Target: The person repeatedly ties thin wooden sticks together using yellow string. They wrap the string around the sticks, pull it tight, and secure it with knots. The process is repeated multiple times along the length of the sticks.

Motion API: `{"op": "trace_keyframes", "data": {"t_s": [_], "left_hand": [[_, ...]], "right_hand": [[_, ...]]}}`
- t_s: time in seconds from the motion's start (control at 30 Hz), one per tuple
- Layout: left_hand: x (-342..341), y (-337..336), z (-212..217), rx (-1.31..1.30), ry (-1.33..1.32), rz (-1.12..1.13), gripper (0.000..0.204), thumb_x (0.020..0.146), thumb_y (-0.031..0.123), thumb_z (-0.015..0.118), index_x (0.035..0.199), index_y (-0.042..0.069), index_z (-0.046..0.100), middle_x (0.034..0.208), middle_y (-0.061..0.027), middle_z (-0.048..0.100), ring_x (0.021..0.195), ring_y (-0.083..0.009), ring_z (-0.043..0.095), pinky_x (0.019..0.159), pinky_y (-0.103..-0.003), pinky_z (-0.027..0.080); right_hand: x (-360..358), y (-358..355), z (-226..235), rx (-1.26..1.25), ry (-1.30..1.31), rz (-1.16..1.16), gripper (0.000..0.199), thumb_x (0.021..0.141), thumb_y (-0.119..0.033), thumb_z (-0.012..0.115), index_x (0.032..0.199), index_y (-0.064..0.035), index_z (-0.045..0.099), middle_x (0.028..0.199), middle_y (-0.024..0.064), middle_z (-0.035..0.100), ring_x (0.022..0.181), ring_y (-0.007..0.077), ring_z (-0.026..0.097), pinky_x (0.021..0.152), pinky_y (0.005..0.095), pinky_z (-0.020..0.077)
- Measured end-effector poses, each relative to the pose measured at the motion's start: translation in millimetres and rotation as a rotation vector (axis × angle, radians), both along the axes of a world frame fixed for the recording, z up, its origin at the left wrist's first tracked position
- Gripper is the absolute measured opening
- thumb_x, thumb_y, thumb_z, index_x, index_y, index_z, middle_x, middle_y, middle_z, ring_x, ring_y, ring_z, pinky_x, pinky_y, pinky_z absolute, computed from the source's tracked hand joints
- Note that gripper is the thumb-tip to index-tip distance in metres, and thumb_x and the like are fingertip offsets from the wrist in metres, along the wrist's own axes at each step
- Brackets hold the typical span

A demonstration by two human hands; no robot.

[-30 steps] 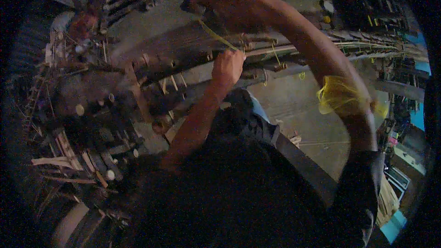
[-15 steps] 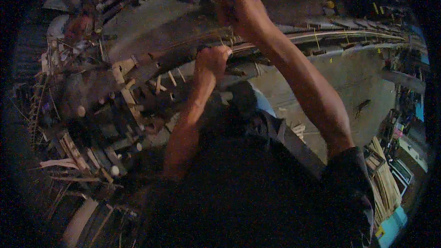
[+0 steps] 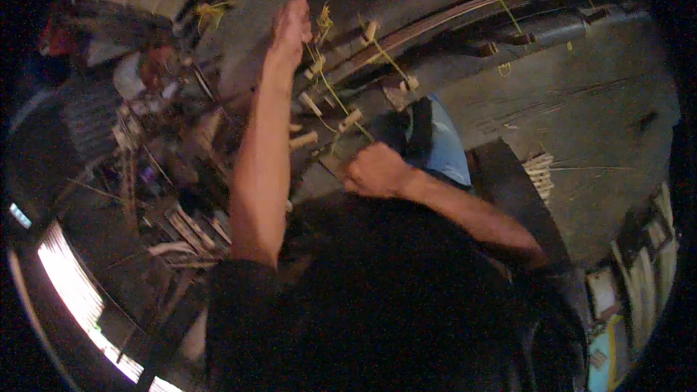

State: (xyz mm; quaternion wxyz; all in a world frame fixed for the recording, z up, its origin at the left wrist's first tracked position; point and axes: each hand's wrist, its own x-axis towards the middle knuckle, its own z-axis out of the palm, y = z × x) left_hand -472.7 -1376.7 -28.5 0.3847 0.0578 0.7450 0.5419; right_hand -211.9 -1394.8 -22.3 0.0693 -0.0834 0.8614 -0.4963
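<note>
A thin yellow cord (image 3: 337, 96) slants across the near end of a long, bent wooden strip (image 3: 406, 29). At its lower end my right hand (image 3: 379, 171) is closed in a fist, drawn close to my body. My left hand (image 3: 291, 27) is stretched far forward at the cord's upper end, fingers together, and looks to pinch it; the fingertips are dim. Small wooden pegs lie against the cord, one a short peg (image 3: 350, 119) near my right hand. Another yellow cord with a peg (image 3: 371, 31) crosses the strip further right.
Dark curved supports with more cords run to the upper right. Loose yellow cord (image 3: 210, 14) hangs at the upper left. Wood scraps (image 3: 190, 229) and clutter crowd the left. A bundle of short sticks (image 3: 539, 174) lies on the floor (image 3: 581, 131) at right.
My right hand has come down from the far side toward my body. My left hand has gone forward and left. The view has shifted, bringing cords and pegs into sight.
</note>
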Motion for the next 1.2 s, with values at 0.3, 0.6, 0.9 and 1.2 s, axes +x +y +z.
{"op": "trace_keyframes", "data": {"t_s": [0.3,0.6,0.9,1.2], "left_hand": [[-66,-31,37,0.386,-0.292,0.205,0.022,0.089,0.029,0.058,0.101,0.01,0.055,0.082,-0.0009,0.055,0.076,-0.0151,0.053,0.069,-0.032,0.048],[-13,-52,87,-0.081,0.639,-0.549,0.048,0.095,0.029,0.052,0.131,-0.002,0.047,0.131,-0.0162,0.052,0.121,-0.0233,0.049,0.102,-0.034,0.036],[313,78,213,1.02,1.066,-1.141,0.026,0.078,0.019,0.059,0.1,0.006,0.062,0.1,-0.0062,0.063,0.093,-0.0195,0.06,0.081,-0.032,0.048],[447,319,119,0.767,0.942,-1.402,0.015,0.077,0.016,0.061,0.087,0.007,0.068,0.095,-0.0102,0.067,0.087,-0.026,0.063,0.078,-0.038,0.05]], "right_hand": [[41,139,145,-1.678,0.371,-0.671,0.023,0.091,-0.034,0.052,0.085,-0.0116,0.052,0.075,0.0044,0.052,0.067,0.0109,0.049,0.06,0.0241,0.0404],[178,16,138,-0.567,-0.648,-0.747,0.027,0.088,-0.016,0.048,0.106,-0.0022,0.062,0.101,0.014,0.065,0.091,0.0262,0.062,0.08,0.0374,0.0479],[241,137,165,-0.25,0.212,-0.992,0.017,0.081,-0.013,0.059,0.092,-0.0019,0.063,0.092,0.0115,0.064,0.084,0.0264,0.062,0.072,0.0351,0.0492],[456,181,-304,-0.733,-0.334,-2.277,0.013,0.089,-0.017,0.059,0.092,-0.0047,0.064,0.079,0.0073,0.064,0.071,0.0152,0.063,0.06,0.0283,0.0491]]}}
